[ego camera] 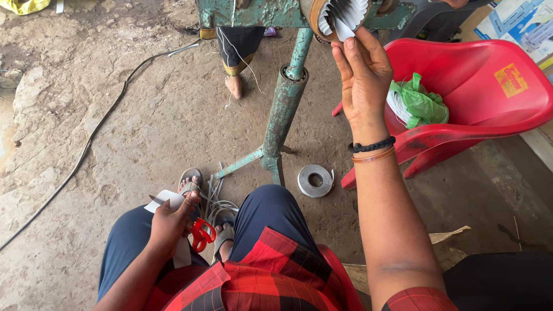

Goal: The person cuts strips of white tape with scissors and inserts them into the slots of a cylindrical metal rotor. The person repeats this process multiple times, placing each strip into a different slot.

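Right hand (364, 75) pinching paper strip (344, 30) at fingertips | left hand (171, 222) gripping red scissors (202, 234), paper

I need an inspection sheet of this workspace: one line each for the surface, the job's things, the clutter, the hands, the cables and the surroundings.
Surface: bare dirt floor, uneven, stony at the left.
Job's things: round core on a green metal stand, white paper strips fanned in its slots; red scissors; white strip.
Clutter: tape roll on the floor; green bag on a red chair; loose strips by the feet.
Hands: right hand raised, fingers on a strip at the core; left hand holds scissors and strip over the lap.
Cables: black cable across the floor; thin white string hanging from the stand.
Surroundings: another person's bare foot behind the stand; cardboard box at top right.
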A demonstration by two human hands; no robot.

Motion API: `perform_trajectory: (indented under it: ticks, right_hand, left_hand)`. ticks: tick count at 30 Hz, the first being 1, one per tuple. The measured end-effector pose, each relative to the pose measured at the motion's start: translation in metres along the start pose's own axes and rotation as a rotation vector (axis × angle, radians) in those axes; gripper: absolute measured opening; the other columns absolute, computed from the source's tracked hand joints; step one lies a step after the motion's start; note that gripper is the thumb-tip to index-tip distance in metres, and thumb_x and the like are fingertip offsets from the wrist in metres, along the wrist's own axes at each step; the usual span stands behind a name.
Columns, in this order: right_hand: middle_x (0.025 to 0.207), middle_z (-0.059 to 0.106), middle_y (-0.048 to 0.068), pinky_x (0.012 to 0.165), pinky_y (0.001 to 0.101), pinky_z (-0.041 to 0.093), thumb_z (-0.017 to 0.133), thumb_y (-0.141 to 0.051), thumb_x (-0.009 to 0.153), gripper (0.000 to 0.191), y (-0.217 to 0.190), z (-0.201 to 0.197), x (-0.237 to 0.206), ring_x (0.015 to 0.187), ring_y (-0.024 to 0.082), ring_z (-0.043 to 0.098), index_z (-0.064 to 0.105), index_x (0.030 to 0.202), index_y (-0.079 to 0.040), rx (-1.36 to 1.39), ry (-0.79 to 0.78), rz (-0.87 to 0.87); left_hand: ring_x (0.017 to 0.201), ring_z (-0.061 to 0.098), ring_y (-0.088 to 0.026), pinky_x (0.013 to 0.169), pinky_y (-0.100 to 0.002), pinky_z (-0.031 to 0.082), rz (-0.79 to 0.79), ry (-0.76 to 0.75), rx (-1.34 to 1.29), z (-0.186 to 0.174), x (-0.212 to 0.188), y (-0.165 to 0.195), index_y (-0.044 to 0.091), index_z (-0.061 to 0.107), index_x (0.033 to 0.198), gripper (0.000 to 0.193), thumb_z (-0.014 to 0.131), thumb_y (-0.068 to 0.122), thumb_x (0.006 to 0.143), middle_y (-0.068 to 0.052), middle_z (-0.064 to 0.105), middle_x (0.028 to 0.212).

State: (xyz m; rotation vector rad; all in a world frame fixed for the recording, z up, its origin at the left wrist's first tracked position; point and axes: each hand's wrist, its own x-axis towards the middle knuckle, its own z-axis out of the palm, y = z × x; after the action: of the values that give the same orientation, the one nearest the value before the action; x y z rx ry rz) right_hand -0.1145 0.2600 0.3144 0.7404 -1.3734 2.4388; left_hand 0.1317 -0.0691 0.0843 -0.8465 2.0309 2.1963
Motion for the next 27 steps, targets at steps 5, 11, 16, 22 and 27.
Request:
perform_trajectory:
  ticks: [5,11,16,22,27]
  right_hand:
    - [0.121,0.073,0.012,0.098,0.0314,0.065,0.071,-0.002,0.102,0.026,0.000,0.005,0.001,0.108,0.020,0.074,0.065,0.128,0.000,-0.046,0.024,-0.018]
    - [0.116,0.072,0.010,0.093,0.0298,0.065,0.072,-0.002,0.102,0.022,0.001,0.009,0.002,0.103,0.018,0.074,0.065,0.122,-0.002,-0.073,0.038,-0.039]
    - [0.114,0.072,0.010,0.091,0.0290,0.064,0.073,-0.002,0.102,0.021,0.005,0.009,0.004,0.101,0.017,0.073,0.063,0.120,-0.003,-0.079,0.040,-0.052]
    - [0.114,0.072,0.010,0.092,0.0296,0.064,0.072,-0.002,0.102,0.024,0.008,0.005,0.005,0.101,0.017,0.073,0.062,0.123,-0.004,-0.031,0.040,-0.019]
    - [0.113,0.071,0.009,0.095,0.0304,0.064,0.071,-0.002,0.102,0.027,0.012,0.000,0.005,0.103,0.017,0.072,0.061,0.127,-0.006,0.047,0.043,0.025]
  left_hand:
    - [0.046,0.044,-0.011,0.043,-0.029,0.035,-0.032,0.005,0.027,0.000,0.000,0.003,0.002,0.074,0.099,0.048,0.074,0.048,0.087,-0.002,0.052,0.058]
    - [0.045,0.044,-0.012,0.043,-0.030,0.035,-0.020,0.006,0.023,0.000,-0.001,0.001,0.001,0.072,0.100,0.049,0.075,0.047,0.087,-0.003,0.051,0.057]
    - [0.045,0.044,-0.012,0.043,-0.030,0.035,-0.021,0.006,0.015,-0.001,-0.001,0.001,0.001,0.072,0.099,0.048,0.075,0.047,0.087,-0.002,0.053,0.058]
    - [0.046,0.043,-0.012,0.043,-0.030,0.034,-0.019,0.004,-0.002,-0.001,-0.002,0.002,0.001,0.072,0.099,0.048,0.075,0.046,0.087,-0.002,0.052,0.058]
    - [0.046,0.043,-0.011,0.043,-0.030,0.034,-0.014,-0.003,0.004,0.000,-0.003,0.002,0.001,0.072,0.100,0.046,0.074,0.046,0.088,-0.001,0.050,0.058]
